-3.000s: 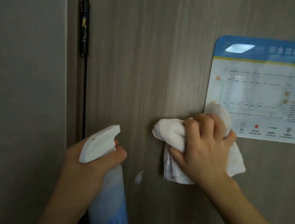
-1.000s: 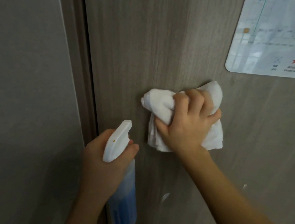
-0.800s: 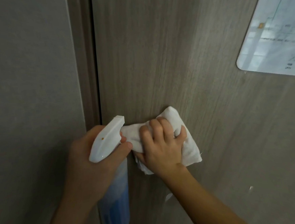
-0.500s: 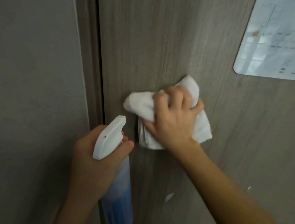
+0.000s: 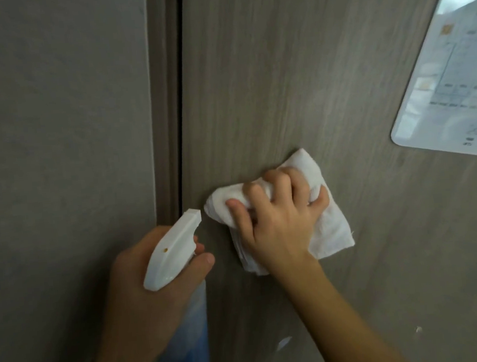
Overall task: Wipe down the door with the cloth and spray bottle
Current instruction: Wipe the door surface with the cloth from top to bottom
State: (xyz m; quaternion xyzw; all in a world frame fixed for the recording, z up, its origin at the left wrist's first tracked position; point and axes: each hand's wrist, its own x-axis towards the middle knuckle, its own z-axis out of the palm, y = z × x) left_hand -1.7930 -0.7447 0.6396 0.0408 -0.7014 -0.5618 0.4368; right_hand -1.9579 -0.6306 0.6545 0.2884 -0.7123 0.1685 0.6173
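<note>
A grey-brown wood-grain door (image 5: 294,76) fills most of the view. My right hand (image 5: 277,220) grips a bunched white cloth (image 5: 329,230) and presses it flat against the door, just right of the hinge gap. My left hand (image 5: 143,288) holds a spray bottle (image 5: 172,257) with a white trigger head and blue liquid, upright beside the door's left edge. Its nozzle points up and right, close to the cloth's left end.
A dark gap and door frame (image 5: 168,100) run down the left, with a plain grey wall (image 5: 57,138) beyond. A laminated floor-plan sign (image 5: 452,78) is stuck on the door at upper right. Small white marks (image 5: 284,343) dot the door below my arm.
My right hand has swept the cloth back and forth over the door, now lower and a little left of half a second ago. The left hand keeps the bottle in place.
</note>
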